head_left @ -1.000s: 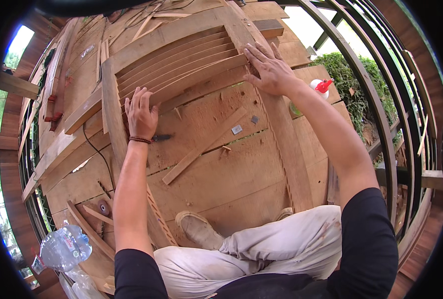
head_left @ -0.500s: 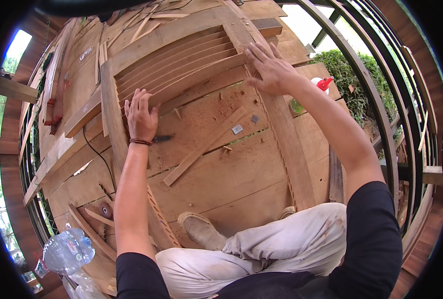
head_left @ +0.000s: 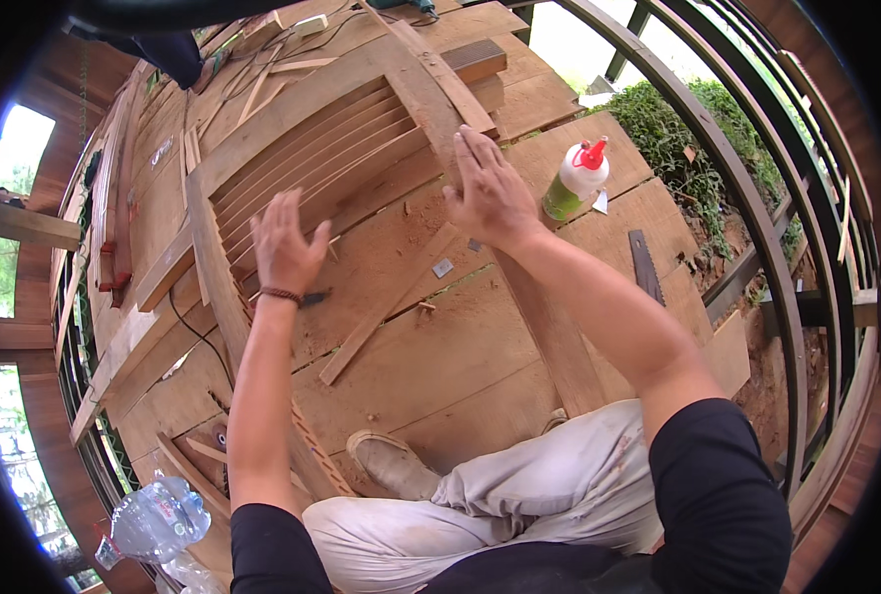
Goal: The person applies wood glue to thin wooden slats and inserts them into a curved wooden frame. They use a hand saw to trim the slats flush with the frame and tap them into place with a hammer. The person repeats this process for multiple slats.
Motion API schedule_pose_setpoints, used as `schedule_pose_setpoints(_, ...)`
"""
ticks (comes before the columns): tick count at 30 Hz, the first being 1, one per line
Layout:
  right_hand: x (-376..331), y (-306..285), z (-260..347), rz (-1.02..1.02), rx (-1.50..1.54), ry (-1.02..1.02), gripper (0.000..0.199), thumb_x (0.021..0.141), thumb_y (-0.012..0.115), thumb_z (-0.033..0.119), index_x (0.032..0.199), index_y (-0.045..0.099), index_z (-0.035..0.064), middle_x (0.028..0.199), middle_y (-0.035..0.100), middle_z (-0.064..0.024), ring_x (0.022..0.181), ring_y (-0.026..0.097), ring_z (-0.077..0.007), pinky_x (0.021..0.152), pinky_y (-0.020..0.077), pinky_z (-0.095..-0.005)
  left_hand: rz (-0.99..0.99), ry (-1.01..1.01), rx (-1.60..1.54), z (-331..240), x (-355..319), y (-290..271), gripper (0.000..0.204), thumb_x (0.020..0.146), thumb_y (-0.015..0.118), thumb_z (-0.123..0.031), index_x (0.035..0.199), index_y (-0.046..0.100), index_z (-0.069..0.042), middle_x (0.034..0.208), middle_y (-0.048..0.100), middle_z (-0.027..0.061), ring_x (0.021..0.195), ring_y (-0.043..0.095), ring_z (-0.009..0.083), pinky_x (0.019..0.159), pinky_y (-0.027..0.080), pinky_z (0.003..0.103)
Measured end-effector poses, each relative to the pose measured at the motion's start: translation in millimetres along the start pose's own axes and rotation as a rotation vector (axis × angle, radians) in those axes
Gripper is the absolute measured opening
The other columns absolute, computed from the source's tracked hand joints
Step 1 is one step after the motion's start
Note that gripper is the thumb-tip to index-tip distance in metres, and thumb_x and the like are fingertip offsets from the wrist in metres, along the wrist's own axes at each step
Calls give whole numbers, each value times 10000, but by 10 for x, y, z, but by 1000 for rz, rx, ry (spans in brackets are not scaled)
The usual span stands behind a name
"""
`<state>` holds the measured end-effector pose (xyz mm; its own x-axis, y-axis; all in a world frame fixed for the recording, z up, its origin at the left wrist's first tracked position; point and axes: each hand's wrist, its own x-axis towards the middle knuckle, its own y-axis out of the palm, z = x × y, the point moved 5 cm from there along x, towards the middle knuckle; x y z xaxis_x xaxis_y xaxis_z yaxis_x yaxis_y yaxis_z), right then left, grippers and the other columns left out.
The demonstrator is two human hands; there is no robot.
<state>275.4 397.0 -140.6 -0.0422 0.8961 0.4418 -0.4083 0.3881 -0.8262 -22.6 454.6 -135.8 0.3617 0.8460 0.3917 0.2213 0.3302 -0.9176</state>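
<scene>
A wooden frame with several thin slats (head_left: 326, 148) between its side rails lies in front of me. My left hand (head_left: 287, 246) hovers beside the left rail (head_left: 214, 267), near the slats' left ends. Its fingers are stretched out, slightly blurred, and nothing is in them. My right hand (head_left: 490, 193) lies over the right rail (head_left: 549, 337), fingers extended and holding nothing; whether it presses on the wood I cannot tell. The nearest slat (head_left: 361, 176) stands between the two hands.
On the right stands a red-capped squeeze bottle (head_left: 576, 181) with green contents, and nearby lies a saw blade (head_left: 645, 265). A loose wood strip (head_left: 386, 312) rests among sawdust inside the frame. A large clear bottle (head_left: 160, 520) is at lower left. Metal railing (head_left: 747, 158) bounds the right.
The view has turned to the right, showing more of the squeeze bottle. My left hand has come off the nearest slat; my right hand has shifted toward me along the right rail.
</scene>
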Motion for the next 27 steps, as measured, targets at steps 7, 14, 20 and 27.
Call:
schedule_pose_setpoints(7, 38, -47, -39, 35, 70, 205, 635, 869, 714, 297, 1334, 475, -64, 1343, 506, -225, 1319, 483, -360, 1058, 490, -437, 6, 152, -206, -1170, 891, 447, 525, 948, 681, -419, 1355, 604, -96, 1369, 623, 150, 1308, 552, 350, 1083, 431, 506)
schedule_pose_setpoints(14, 67, 30, -167, 167, 176, 392, 639, 860, 757, 373, 1269, 425, 11, 1183, 573, -256, 1044, 683, -404, 860, 588, -465, -124, 203, -275, -1158, 1029, 556, 355, 947, 690, -326, 1213, 694, -90, 1186, 717, 129, 1155, 655, 330, 982, 510, 449)
schedule_pose_setpoints(20, 85, 66, -162, 197, 161, 378, 654, 869, 745, 400, 1271, 403, 14, 1164, 599, -285, 1027, 688, -439, 864, 586, -488, -125, 167, -297, -1077, 1025, 570, 364, 943, 696, -341, 1186, 715, -71, 1192, 716, 119, 1156, 656, 323, 983, 513, 435)
schedule_pose_setpoints(27, 73, 127, -220, 178, 148, 379, 714, 864, 744, 424, 1338, 390, 25, 1244, 600, -275, 1114, 655, -454, 940, 551, -508, -38, 77, -301, -1091, 1068, 560, 415, 971, 670, -370, 1247, 689, -60, 1279, 671, 125, 1206, 627, 332, 1012, 505, 436)
